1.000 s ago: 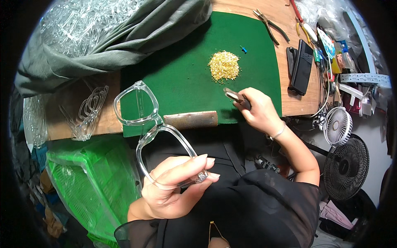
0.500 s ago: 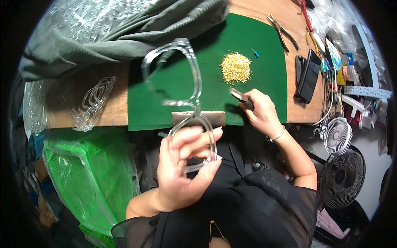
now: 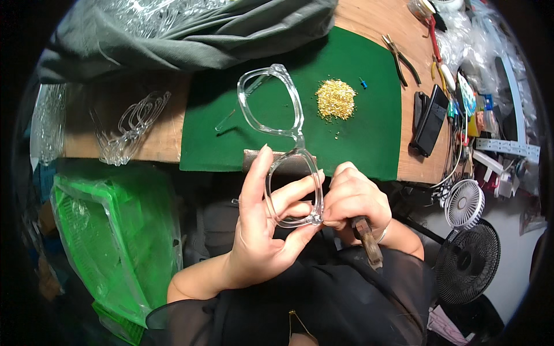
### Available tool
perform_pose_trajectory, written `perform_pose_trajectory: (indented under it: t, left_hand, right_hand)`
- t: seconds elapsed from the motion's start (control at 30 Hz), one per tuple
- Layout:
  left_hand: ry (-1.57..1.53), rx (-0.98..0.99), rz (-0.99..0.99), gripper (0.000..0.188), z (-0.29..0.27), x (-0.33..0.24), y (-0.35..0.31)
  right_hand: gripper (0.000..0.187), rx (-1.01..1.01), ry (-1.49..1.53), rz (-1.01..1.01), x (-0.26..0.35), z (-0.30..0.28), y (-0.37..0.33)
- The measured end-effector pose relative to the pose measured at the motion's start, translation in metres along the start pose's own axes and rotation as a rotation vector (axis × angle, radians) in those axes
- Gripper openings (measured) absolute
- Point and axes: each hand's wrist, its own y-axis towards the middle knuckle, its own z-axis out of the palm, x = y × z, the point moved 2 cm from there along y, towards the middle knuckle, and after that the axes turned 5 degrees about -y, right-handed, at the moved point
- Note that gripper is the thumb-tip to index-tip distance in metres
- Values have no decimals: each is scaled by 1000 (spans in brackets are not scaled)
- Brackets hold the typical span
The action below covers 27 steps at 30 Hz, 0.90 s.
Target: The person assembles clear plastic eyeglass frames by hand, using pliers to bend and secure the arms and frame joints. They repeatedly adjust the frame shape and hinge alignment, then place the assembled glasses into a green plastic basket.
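Note:
My left hand (image 3: 257, 242) grips a clear plastic eyeglass frame (image 3: 298, 138), its fingers around and through the nearer rim. The frame stands lengthwise in front of me, with the far rim above the green mat (image 3: 213, 150). One clear temple arm (image 3: 226, 119) shows beside the far rim. My right hand (image 3: 358, 199) is closed around pliers (image 3: 369, 245), whose worn brownish jaws point back toward me. Its thumb and fingertips meet the hinge corner of the near rim, close to my left thumb. Whether they pinch some small part there is hidden.
A pile of tiny gold-coloured pieces (image 3: 336, 99) lies on the mat, near a small blue item (image 3: 363, 83). More clear frames (image 3: 130, 130) sit at left. Slim pliers (image 3: 398, 60) and a black phone (image 3: 431, 121) lie at right. A green crate (image 3: 86, 230) stands below left.
My right hand has moved from the mat near the gold pile down to the frame's near corner, turning the pliers back toward me. The frame has shifted slightly right.

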Motion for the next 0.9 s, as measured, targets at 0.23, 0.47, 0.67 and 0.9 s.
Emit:
perform_pose_trajectory:
  t: [0.23,0.47,0.67,0.9]
  left_hand:
    - [-38,22,-66,98,1,1,-3]
    - [-100,40,-27,98,4,3,-3]
    - [-149,44,-15,98,8,2,-4]
    - [-145,101,-60,98,7,-2,-7]
  right_hand:
    - [21,33,-16,-77,-4,-3,-4]
    - [23,46,3,-101,-3,-5,-4]
    - [24,87,-11,-143,-1,-8,-4]
    - [20,98,25,-102,4,-8,-2]
